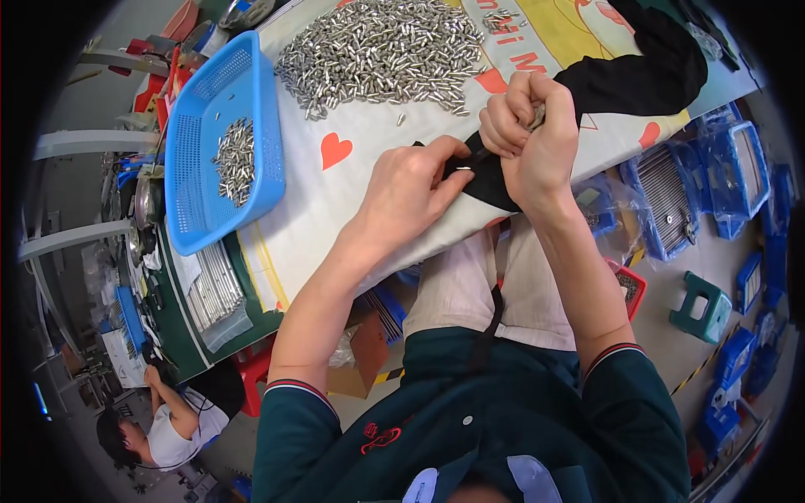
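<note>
My left hand (411, 191) rests on the cloth-covered table (319, 226) and pinches a single small silver pin (464, 169) against a black cloth (637, 75). My right hand (530, 134) is closed in a fist around a bunch of the same silver pins, just to the right of the left hand and touching it. A large heap of silver pins (381, 52) lies on the table beyond both hands. A blue plastic basket (220, 138) at the left holds a smaller pile of pins.
Blue bins wrapped in plastic (696, 184) hold metal parts on the floor at the right, beside a small green stool (703, 306) and a red basket (629, 285). A bundle of metal rods (214, 289) lies at the table's left edge. Another person (163, 423) sits at lower left.
</note>
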Available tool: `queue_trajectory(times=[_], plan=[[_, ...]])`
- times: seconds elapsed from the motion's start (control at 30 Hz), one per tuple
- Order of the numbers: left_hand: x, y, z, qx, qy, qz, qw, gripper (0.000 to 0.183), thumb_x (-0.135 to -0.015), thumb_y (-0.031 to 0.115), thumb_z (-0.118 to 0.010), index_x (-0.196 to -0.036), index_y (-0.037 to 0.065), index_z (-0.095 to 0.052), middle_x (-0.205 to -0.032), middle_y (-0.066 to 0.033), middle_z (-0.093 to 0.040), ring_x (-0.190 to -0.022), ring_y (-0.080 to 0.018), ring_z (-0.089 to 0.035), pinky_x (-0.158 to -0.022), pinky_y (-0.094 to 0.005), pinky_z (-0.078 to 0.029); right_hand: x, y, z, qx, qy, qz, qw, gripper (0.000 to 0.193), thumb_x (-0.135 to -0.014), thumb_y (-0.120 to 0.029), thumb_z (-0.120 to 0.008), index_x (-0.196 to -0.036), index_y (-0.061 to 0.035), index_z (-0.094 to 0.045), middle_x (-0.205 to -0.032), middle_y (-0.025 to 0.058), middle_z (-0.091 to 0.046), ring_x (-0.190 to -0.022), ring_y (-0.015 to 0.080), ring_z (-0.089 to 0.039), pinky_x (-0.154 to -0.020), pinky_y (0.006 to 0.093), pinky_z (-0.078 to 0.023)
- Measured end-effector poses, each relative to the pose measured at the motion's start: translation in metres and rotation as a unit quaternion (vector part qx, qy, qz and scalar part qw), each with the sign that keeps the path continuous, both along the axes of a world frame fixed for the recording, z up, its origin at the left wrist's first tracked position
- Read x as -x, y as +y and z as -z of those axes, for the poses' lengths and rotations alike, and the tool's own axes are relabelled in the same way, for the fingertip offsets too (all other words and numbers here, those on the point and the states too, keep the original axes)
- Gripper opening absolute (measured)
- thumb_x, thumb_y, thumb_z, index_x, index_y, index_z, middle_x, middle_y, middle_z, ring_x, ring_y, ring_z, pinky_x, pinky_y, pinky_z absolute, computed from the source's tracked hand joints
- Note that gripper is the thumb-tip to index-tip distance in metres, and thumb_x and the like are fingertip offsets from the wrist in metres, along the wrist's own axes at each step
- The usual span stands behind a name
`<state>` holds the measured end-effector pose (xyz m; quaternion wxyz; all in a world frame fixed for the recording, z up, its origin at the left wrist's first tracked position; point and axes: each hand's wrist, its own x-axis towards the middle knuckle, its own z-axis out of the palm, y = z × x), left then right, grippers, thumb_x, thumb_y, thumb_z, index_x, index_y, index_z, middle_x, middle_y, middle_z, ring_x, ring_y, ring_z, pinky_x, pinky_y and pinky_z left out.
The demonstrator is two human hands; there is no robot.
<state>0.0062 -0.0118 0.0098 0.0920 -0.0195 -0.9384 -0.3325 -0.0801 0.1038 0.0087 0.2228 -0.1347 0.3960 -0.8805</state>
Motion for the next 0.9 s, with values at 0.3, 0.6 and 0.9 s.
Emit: queue_trajectory(times=[0.3,0.6,0.9], plan=[[0.001,-0.002,0.002,-0.013,-0.036,-0.031,0.999,0.008,-0.069,0.007,-0.062,-0.07,0.002,-0.057,-0.043,-0.0063,-0.042,-0.038,-0.018,-0.043,-0.041,-0.0302,-0.035,-0.004,0.005,0.003,0.075,-0.014,0.016,0.997,0.03,-0.083,-0.021,-0.031,-0.056,-0.0088,-0.028,-0.042,-0.0013,-0.024,-0.038,0.0062,-0.016,-0.035,0.0233,-0.014],[0.002,-0.001,0.002,-0.031,-0.048,-0.036,0.998,0.007,-0.069,0.005,-0.061,-0.07,0.0,-0.056,-0.045,-0.0076,-0.044,-0.038,-0.0161,-0.04,-0.041,-0.0292,-0.034,-0.008,0.006,-0.004,0.05,-0.01,0.01,0.999,0.028,-0.082,-0.02,-0.028,-0.056,-0.0114,-0.025,-0.041,-0.0024,-0.022,-0.038,0.0071,-0.017,-0.038,0.0233,-0.015],[0.0,-0.001,0.002,-0.032,-0.05,-0.037,0.998,0.007,-0.069,0.005,-0.061,-0.069,0.0,-0.056,-0.046,-0.0084,-0.045,-0.039,-0.0172,-0.042,-0.042,-0.0293,-0.035,-0.01,0.006,-0.005,0.039,-0.002,0.01,0.999,0.028,-0.082,-0.021,-0.028,-0.056,-0.011,-0.025,-0.041,-0.0023,-0.022,-0.039,0.0069,-0.016,-0.038,0.0236,-0.015]])
